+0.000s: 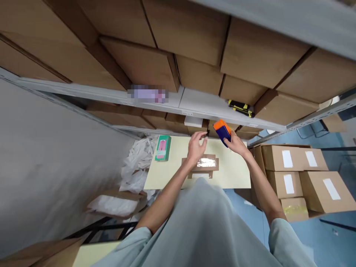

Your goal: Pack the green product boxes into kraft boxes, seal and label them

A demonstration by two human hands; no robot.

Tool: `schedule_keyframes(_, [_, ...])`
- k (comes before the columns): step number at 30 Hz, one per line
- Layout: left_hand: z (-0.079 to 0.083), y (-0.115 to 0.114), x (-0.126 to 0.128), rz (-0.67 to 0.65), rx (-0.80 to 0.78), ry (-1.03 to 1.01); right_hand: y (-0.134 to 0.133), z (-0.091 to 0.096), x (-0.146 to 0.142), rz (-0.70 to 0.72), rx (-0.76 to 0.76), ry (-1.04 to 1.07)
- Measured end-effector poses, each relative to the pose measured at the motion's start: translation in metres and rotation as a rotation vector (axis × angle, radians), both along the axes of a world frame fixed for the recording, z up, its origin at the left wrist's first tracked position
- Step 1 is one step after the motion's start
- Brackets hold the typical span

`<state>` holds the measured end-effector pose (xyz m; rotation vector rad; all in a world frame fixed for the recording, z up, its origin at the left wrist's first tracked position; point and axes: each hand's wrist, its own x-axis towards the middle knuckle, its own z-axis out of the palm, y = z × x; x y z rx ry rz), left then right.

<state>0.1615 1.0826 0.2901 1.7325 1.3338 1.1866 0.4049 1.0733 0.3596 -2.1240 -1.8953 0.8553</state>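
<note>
My right hand (235,142) is closed around a small orange and dark blue box (222,132), held tilted above the table's right side. What it contains cannot be seen. My left hand (197,146) is raised over the middle of the table, its fingers curved and apart, with nothing visible between them. Just below it lies a small cardboard carton (213,157) with flaps spread outward and a shiny, reflective surface in its middle. A green box (167,148) with a pink picture on its front rests at the left of the pale yellow table (233,174).
Metal shelving (211,105) full of brown cartons rises behind the table, with black and yellow cutters (240,108) on one shelf. White plastic packaging (139,155) is heaped at the left by the wall. Labelled cartons (278,157) are stacked at the right.
</note>
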Motion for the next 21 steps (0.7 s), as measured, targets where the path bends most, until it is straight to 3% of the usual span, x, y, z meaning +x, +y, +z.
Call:
schedule_keyframes(2, [0.036,0.018,0.017,-0.066,0.160,-0.026,0.035,0.018,-0.015,0.122,0.176,0.033])
schedule_keyframes(4, [0.061,0.035,0.027,-0.085,0.216,-0.032,0.071,0.033,-0.031,0.218,0.314,-0.004])
schedule_keyframes(6, [0.074,0.051,0.032,-0.085,0.188,-0.026,0.102,0.043,-0.045,0.264,0.376,-0.100])
schedule_keyframes(9, [0.076,0.062,0.035,-0.084,0.116,-0.016,0.137,0.047,-0.062,0.275,0.351,-0.258])
schedule_keyframes(13, [0.063,0.050,0.034,-0.114,0.098,-0.004,0.164,0.036,-0.077,0.269,0.273,-0.357])
schedule_keyframes(16, [0.044,0.033,0.028,-0.119,0.040,0.030,0.176,0.026,-0.081,0.251,0.302,-0.359])
schedule_keyframes(19, [0.010,0.016,0.009,-0.105,-0.084,0.076,0.171,0.013,-0.076,0.219,0.444,-0.308])
schedule_keyframes(21, [-0.022,0.001,-0.014,-0.059,-0.212,0.106,0.146,-0.006,-0.067,0.185,0.568,-0.243])
